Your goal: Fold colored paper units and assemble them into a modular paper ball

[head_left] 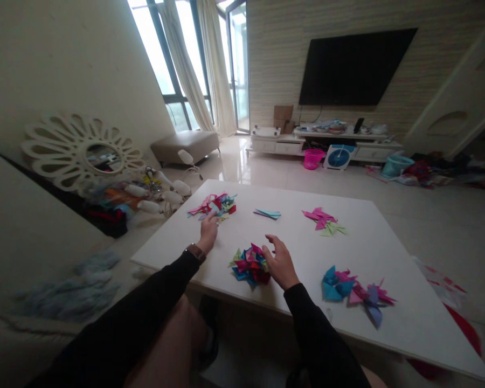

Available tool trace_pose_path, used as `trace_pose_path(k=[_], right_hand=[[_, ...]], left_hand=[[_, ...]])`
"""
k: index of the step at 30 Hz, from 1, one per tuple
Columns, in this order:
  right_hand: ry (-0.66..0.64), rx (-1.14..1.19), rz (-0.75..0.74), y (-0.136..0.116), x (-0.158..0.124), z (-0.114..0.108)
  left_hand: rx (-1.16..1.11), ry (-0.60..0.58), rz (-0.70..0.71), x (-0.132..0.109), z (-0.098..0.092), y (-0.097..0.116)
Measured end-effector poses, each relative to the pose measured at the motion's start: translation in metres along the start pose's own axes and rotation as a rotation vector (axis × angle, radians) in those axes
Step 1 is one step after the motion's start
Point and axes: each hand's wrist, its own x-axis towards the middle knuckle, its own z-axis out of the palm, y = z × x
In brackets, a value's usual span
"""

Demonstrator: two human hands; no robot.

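Fingers of the right hand curve apart at the paper pile's right edge; beyond that pile, leftward, the left hand meets a paper heap on the bench, its grip unclear.

Pink, blue, red paper heap

You look through a single camera worn on your head, facing forward and down over the white counter. Your black sleeves run in from the lower edge, so the lens sits above and behind them. The near pile of folded paper lies just below mid-view, close to you. Past the counter, your wide view reaches the television and, at upper left, the window.
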Motion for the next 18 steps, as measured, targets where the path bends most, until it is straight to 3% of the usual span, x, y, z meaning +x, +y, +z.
trace_pose_path(k=[4, 8, 13, 18], right_hand=[[0.047, -0.025, 0.010, 0.007, 0.005, -0.008], [0.100, -0.008, 0.094, 0.011, 0.011, -0.017], [0.176, -0.012, 0.137, 0.006, 0.020, -0.028], [0.277, 0.093, 0.220, 0.004, 0.033, -0.031]], left_hand=[[-0.412, -0.107, -0.072, -0.051, 0.041, 0.001], [-0.581, -0.193, -0.174, -0.086, 0.083, -0.003], [-0.591, -0.362, -0.259, -0.093, 0.116, 0.000], [-0.625, -0.459, -0.296, -0.081, 0.132, -0.001]])
